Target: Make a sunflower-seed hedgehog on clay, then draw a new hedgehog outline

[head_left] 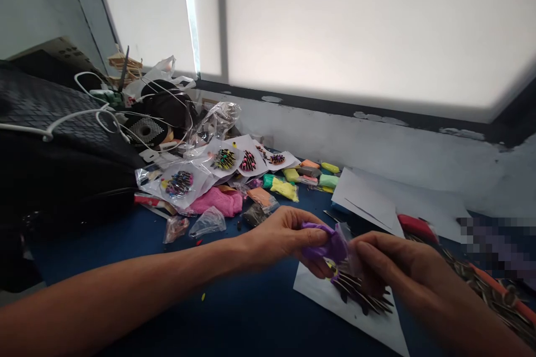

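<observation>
My left hand (280, 234) pinches a lump of purple modelling clay (324, 240) between thumb and fingers. My right hand (402, 268) has its fingers closed on a small clear plastic bag (352, 259), which lies against the clay's right end. Just below both hands sits a clay figure stuck with striped seeds (364, 297), with bits of yellow and purple at its left end. It rests on a white sheet of paper (316, 293); my hands hide part of it.
Seed-covered clay figures (180, 183) stand on white papers at the back left. Packets of coloured clay (285, 188) and a pink cloth-like piece (215, 201) lie nearby. White sheets (366, 201) and loose striped seeds (481, 284) are on the right. A black bag (62, 167) stands at left.
</observation>
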The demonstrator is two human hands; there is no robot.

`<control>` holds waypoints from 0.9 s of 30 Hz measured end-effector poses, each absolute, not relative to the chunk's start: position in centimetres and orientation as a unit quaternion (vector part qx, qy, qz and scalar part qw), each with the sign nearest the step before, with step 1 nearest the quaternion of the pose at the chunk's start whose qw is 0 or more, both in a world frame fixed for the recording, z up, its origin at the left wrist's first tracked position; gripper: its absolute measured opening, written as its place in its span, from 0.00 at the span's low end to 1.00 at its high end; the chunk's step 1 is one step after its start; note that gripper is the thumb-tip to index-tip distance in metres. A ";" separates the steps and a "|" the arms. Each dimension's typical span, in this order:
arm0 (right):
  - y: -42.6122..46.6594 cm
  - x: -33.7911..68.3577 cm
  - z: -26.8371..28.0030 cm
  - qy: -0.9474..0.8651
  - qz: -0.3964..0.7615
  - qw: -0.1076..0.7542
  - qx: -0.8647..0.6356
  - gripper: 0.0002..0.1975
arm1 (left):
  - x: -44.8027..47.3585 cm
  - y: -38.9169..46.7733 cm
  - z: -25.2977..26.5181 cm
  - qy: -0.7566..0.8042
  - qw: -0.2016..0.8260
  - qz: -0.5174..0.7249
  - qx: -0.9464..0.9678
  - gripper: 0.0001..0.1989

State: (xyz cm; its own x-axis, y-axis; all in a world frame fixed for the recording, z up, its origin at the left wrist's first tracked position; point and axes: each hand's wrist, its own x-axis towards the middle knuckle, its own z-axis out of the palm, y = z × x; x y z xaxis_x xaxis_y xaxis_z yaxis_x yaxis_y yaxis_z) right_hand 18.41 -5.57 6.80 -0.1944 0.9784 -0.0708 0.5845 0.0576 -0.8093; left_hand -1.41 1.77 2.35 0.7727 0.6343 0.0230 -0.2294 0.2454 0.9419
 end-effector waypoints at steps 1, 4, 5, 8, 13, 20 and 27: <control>-5.8 18.2 6.8 -0.671 0.367 0.271 -0.585 0.21 | -1.4 1.8 2.4 0.185 0.764 0.287 0.548 0.22; -6.4 17.6 7.0 -0.649 0.322 0.312 -0.614 0.20 | -1.3 2.0 2.7 0.185 0.752 0.308 0.552 0.18; -6.5 17.5 7.0 -0.649 0.301 0.323 -0.620 0.20 | -1.2 2.0 2.8 0.183 0.749 0.313 0.555 0.17; -6.3 18.0 6.9 -0.672 0.244 0.324 -0.620 0.19 | -0.7 2.1 3.1 0.174 0.725 0.314 0.588 0.16; -5.5 19.4 6.5 -0.722 0.160 0.283 -0.611 0.21 | -0.5 3.5 3.3 0.234 0.538 0.309 0.749 0.14; -5.2 20.6 7.0 -0.768 0.026 0.270 -0.580 0.19 | -1.8 6.0 1.6 0.332 0.256 0.309 0.854 0.18; -6.5 19.0 7.6 -0.724 0.020 0.266 -0.636 0.16 | -2.2 6.3 1.0 0.344 0.100 0.180 0.916 0.18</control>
State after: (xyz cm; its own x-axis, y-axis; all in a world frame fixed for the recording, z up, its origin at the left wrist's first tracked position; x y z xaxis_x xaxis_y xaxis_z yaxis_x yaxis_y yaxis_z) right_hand 19.01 -6.52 7.59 -0.0498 0.9314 0.3606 0.9103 0.1909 -0.3672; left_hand -2.15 6.30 0.98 0.6990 0.6660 0.2604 0.5941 -0.7436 0.3069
